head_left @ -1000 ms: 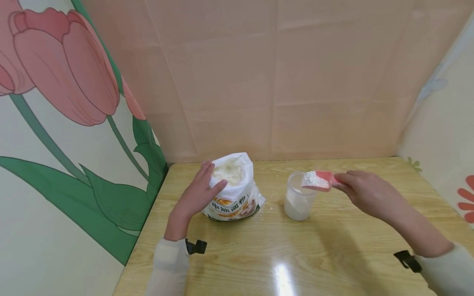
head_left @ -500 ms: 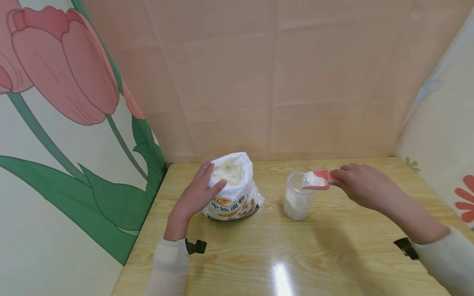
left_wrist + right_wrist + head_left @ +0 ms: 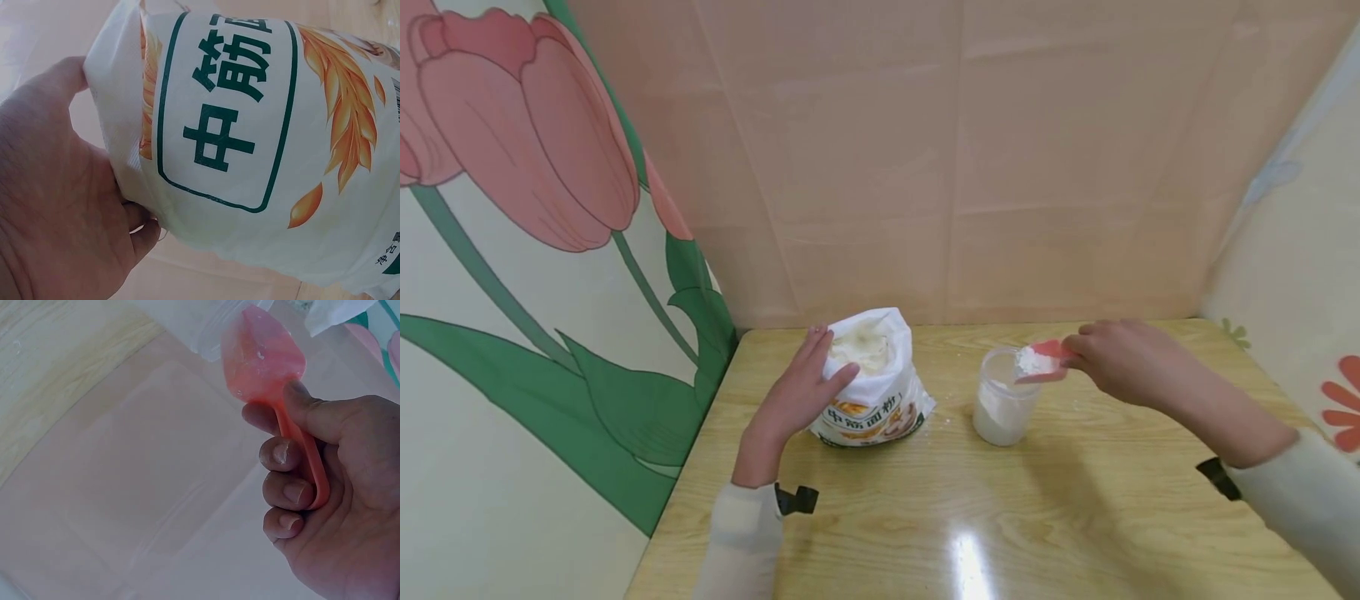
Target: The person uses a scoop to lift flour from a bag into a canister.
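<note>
My left hand (image 3: 797, 385) grips the rolled-down rim of a white flour bag (image 3: 880, 408), thumb on the near side and fingers along its left edge. The bag stands upright with its mouth open and pale flour inside. In the left wrist view, green characters and wheat ears show on the bag (image 3: 219, 131). My right hand (image 3: 1123, 362) holds a pink scoop (image 3: 265, 356) by its handle, fingers curled round it. White flour (image 3: 1033, 362) lies in the scoop's bowl, which overlaps the right rim of a clear plastic jar (image 3: 1002, 417). The jar is partly filled with flour.
Everything stands on a light wooden table (image 3: 865, 517). Traces of flour dot the tabletop around the bag and jar. A pinkish sheet (image 3: 850, 167) covers the back, and a tulip-painted wall (image 3: 550, 358) borders the left side.
My right hand has lifted a little and shifted left, tilting the scoop down towards the jar. My left hand and the bag have stayed in place.
</note>
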`<state>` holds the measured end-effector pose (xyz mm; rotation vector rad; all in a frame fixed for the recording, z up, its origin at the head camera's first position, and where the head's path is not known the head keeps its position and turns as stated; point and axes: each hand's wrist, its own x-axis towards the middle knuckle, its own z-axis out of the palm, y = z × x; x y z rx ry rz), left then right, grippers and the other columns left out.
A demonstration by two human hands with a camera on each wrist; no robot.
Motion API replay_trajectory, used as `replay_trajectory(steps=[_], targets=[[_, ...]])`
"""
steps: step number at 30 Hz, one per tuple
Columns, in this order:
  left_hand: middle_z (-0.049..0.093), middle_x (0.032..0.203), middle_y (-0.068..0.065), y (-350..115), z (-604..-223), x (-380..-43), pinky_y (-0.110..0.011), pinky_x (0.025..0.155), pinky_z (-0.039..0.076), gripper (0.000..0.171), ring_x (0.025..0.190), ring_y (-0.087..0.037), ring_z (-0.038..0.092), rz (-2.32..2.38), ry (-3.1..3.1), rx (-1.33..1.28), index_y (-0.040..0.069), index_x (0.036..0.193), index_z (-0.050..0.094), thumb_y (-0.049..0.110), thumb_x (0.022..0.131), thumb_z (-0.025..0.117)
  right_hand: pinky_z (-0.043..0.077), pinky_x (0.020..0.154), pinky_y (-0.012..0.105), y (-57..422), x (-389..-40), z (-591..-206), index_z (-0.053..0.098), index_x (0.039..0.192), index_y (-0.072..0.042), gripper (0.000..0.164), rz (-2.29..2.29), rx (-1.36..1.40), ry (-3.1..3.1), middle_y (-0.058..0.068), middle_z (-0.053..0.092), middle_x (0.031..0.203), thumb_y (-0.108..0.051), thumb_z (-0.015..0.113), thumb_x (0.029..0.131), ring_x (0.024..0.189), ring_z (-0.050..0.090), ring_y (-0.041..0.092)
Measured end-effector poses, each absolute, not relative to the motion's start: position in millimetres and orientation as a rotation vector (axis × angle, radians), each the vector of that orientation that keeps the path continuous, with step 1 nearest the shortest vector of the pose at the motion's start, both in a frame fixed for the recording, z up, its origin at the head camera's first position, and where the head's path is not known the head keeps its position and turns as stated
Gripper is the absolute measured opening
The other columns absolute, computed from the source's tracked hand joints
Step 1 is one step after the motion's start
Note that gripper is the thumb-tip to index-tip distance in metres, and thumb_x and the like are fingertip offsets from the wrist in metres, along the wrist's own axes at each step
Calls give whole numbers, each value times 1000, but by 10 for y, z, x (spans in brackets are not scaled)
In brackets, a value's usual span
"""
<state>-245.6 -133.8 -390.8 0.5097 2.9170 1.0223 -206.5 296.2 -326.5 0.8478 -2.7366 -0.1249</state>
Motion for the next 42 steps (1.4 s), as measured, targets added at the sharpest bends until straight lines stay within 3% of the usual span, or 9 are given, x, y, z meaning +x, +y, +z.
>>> replay_trajectory(steps=[14, 26, 35, 42], targets=[[3, 171, 0, -1312, -3907, -2452, -54, 123, 16, 94, 157, -16, -3, 1014, 2909, 500, 13, 164, 16, 74, 96, 40, 47, 52, 40, 2842, -2235, -3148, 60, 69, -14, 25, -297, 882, -2833, -2, 52, 65, -16, 79, 86, 59, 52, 18], [2, 171, 1, -1332, -3903, -2453, -55, 123, 15, 91, 157, -16, -4, 1029, 2906, 501, 14, 164, 15, 71, 98, 42, 49, 58, 41, 2712, -2213, -2895, 63, 75, -13, 19, -414, 858, -2954, -2, 55, 69, -16, 76, 89, 63, 55, 18], [2, 171, 0, -1298, -3895, -2462, -55, 123, 15, 86, 157, -16, -4, 1029, 2908, 492, 13, 164, 15, 63, 101, 45, 47, 55, 42, 2713, -2244, -2850, 57, 70, -16, 27, -227, 889, -2872, -3, 50, 64, -16, 72, 91, 58, 50, 16], [3, 171, -1, -1274, -3904, -2484, -54, 124, 14, 89, 157, -16, -4, 1017, 2912, 485, 13, 164, 16, 67, 99, 44, 45, 60, 41, 2562, -2291, -2725, 59, 73, -16, 24, -100, 880, -2889, -3, 51, 68, -18, 67, 96, 62, 48, 16]])
